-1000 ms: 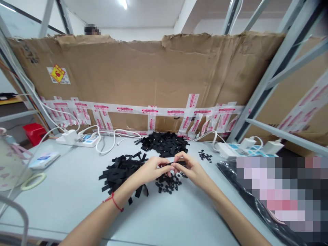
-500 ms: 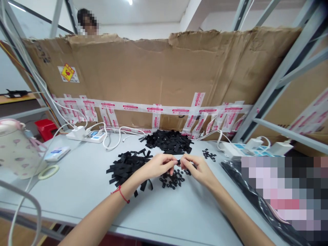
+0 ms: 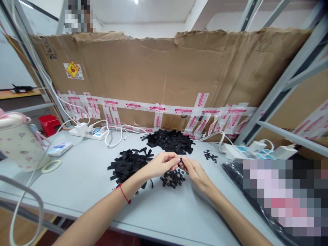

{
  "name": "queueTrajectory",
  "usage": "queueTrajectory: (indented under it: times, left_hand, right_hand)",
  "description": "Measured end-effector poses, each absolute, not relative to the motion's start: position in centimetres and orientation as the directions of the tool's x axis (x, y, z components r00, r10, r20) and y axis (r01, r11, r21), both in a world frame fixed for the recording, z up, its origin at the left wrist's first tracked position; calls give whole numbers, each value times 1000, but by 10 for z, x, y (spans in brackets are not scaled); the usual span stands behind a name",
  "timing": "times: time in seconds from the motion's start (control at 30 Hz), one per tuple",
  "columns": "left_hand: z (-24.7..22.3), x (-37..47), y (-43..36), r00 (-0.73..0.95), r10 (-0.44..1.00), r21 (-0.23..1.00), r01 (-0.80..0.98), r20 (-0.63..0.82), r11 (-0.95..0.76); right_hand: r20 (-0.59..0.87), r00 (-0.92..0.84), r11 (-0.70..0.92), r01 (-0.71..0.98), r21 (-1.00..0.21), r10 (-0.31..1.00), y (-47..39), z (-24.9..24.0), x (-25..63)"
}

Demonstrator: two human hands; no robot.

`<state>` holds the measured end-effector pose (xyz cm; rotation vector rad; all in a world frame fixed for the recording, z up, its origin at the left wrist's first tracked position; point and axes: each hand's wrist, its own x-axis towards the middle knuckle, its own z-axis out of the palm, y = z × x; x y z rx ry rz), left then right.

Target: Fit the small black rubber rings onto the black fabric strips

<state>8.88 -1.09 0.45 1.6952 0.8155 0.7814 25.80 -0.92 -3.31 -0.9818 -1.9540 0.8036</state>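
Observation:
My left hand (image 3: pixel 164 165) and my right hand (image 3: pixel 196 172) meet over the middle of the table, fingertips pinched together on a small black strip (image 3: pixel 180 160). Most of the strip is covered by my fingers, and I cannot make out whether a ring is on it. Just below my hands lies a heap of small black rings (image 3: pixel 173 179). A pile of black fabric strips (image 3: pixel 128 165) spreads beside my left forearm. Behind my hands is a second heap of black strips (image 3: pixel 169 140), some apparently folded.
A few small black parts (image 3: pixel 210 156) lie to the right. Power strips with white cables (image 3: pixel 98 134) sit at the back, below a taped cardboard wall (image 3: pixel 153 68). A patterned bottle (image 3: pixel 22 143) stands left; a black plastic bag (image 3: pixel 234 171) lies right.
My hands have drawn closer together, and less of the black strip shows between the fingertips. The view has shifted slightly. A person behind the cardboard has moved.

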Motion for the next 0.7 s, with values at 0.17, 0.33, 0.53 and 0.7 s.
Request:
queueTrajectory:
  times: [0.17, 0.33, 0.53, 0.7]
  left_hand:
    - [5, 90, -10, 459, 888, 978, 195, -26, -72]
    - [1, 83, -6, 413, 907, 936, 342, -75, -78]
    - [1, 73, -5, 444, 883, 774, 608, -150, -174]
    - [1, 76, -8, 448, 887, 696, 673, -114, -250]
  right_hand:
    - [313, -396, 465, 381, -799, 863, -6, -30, 260]
    - [214, -485, 507, 622, -597, 848, 7, -20, 286]
    - [76, -328, 334, 887, -320, 942, 19, -23, 315]
    - [16, -253, 253, 959, -125, 967, 15, -22, 312]
